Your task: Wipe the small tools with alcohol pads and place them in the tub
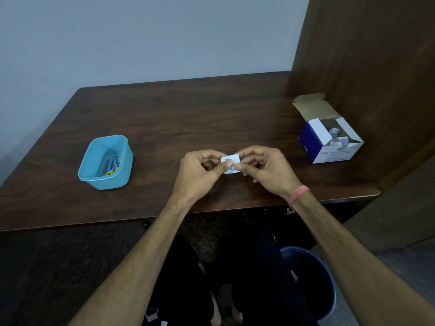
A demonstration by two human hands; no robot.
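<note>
Hands [200, 170] [263, 168] two, packet [230, 164] one, tub [106, 162] one

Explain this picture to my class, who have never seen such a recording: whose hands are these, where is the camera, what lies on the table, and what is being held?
There is no machine here. A person wears a camera on the head, so the one picture looks forward and down at their own arms. The left hand and the right hand together pinch a small white alcohol pad packet above the dark wooden table. On the table to the left stands a blue tub with a few small tools inside. To the right stands an open box of pads. A blue bin stands on the floor below.
</note>
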